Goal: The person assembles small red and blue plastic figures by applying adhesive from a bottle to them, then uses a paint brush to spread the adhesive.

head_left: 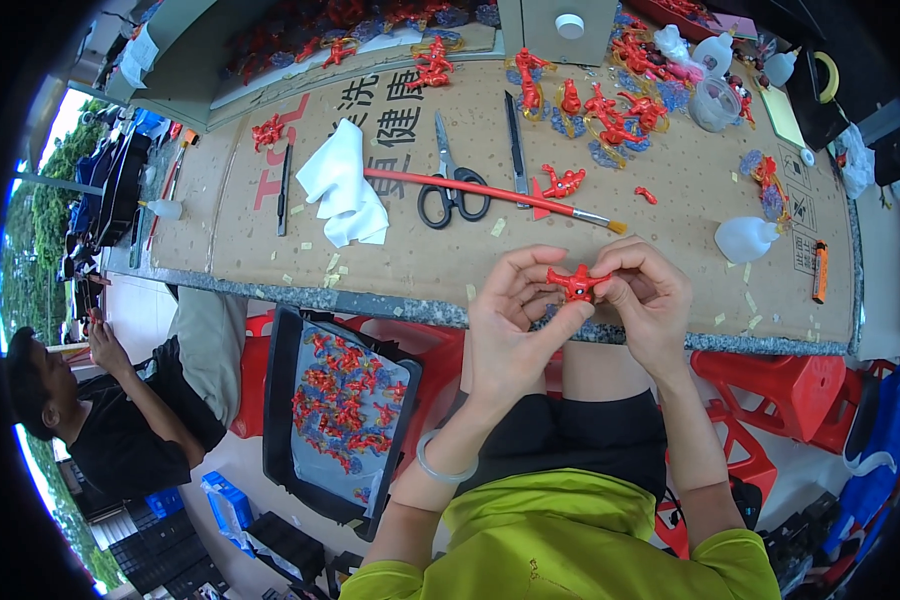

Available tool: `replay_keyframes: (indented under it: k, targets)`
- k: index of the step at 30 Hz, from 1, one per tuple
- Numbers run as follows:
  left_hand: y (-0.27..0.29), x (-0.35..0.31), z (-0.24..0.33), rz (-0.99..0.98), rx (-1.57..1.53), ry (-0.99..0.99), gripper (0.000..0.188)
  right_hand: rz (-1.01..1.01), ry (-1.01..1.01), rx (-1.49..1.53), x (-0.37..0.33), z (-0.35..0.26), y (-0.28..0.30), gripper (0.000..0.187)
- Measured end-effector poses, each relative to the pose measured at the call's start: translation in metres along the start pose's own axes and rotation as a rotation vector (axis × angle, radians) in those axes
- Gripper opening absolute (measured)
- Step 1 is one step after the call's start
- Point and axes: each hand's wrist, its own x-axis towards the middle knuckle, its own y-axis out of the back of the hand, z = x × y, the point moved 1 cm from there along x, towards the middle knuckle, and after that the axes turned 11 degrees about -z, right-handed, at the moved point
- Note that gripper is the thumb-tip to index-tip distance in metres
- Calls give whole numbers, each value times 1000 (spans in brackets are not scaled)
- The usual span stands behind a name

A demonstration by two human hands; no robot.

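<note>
Two bare hands met on the near side of the red-handled brush (490,190), just short of its bristle end, with one small red figure (577,285) between them. The figure was held up over the near edge of the tabletop (240,240). On the left hand (518,315), the thumb reached up to the figure's lower side and the index finger arched toward one of its outstretched limbs; the other fingers were loosely curled, with a gap between them and the thumb. Whether every left fingertip pressed on the figure, I could not tell. On the right hand (648,300), thumb and forefinger were closed in a pinch on the opposite limb, and the remaining fingers were bent in behind.

The brush itself lay across the black-handled scissors (448,160). At the left end of its handle lay a crumpled white cloth (345,195), and a black utility knife (516,150) stretched away on its far side. Another red figure (564,182) lay beside the brush, with a small red piece (646,195) to the right of it. Well beyond the brush stood a cluster of red figures (620,128) with clear blue and yellow parts. Right of its bristles was a white bottle (745,241).
</note>
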Motion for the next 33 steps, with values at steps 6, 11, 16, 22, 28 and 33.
replay_keyframes:
  k: [6,11,16,22,28,33]
  targets:
    - [3,-10,7,137,825,-364,38,-106,-20,-259,1,-9,-2,26]
    - [7,-14,23,39,966,-482,45,-205,145,-649,6,-32,-8,29]
    - [8,-29,29,-44,961,-408,44,-358,317,-980,-1,-41,-13,19]
    - [13,-53,39,-312,868,-85,22,-478,192,-927,-26,-51,-25,15]
    - [27,-73,34,-493,835,129,10,-681,50,-567,-38,-40,-26,10]
    - [28,-82,27,-534,285,425,30,-727,-499,155,-53,-25,-27,26]
